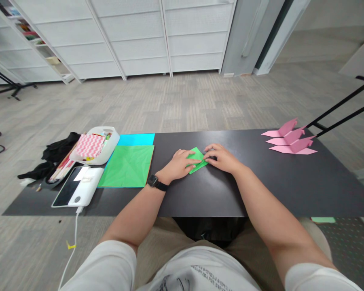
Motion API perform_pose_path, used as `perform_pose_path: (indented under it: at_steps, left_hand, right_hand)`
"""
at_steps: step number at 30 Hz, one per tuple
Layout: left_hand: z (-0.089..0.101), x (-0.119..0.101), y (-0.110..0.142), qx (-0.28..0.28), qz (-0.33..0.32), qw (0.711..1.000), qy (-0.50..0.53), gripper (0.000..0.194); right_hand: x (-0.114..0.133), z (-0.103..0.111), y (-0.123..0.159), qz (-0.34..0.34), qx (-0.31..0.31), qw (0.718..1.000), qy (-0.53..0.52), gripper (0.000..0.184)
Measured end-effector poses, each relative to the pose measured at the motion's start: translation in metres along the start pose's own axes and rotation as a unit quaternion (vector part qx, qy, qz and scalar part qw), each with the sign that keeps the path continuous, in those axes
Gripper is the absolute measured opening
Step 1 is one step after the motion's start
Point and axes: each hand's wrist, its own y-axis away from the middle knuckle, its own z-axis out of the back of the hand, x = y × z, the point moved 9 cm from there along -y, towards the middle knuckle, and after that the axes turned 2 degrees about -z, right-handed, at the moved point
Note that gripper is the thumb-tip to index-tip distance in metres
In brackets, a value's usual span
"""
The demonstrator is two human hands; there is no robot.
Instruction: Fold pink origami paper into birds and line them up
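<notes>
A small folded green paper (197,160) is pressed flat on the black table (261,182) by the left hand (179,163) and right hand (223,157), fingers extended. Left of it a green sheet (127,166) is laid; far right, pink folded shapes (291,141).

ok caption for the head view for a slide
Both hands, left hand and right hand, press a folded green paper on a black table.

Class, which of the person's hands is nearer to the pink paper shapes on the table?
Right. The right hand lies toward the pink paper shapes; the left hand rests farther away, past the green folded paper.
</notes>
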Motion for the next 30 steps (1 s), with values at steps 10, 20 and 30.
perform_pose_path:
  at_steps: [10,20,30]
  left_hand:
    - [0.003,-0.001,0.001,0.0,-0.003,0.999,0.033,0.032]
    - [0.006,-0.004,0.003,0.001,-0.008,0.999,0.053,0.028]
    - [0.003,-0.006,0.003,0.017,-0.015,0.997,0.068,0.029]
  right_hand:
    - [-0.007,0.004,0.003,-0.005,0.003,1.0,0.004,0.012]
    - [-0.01,0.004,0.003,-0.005,-0.009,1.0,0.004,0.013]
    - [-0.013,0.004,0.002,-0.026,-0.015,1.0,0.002,0.01]
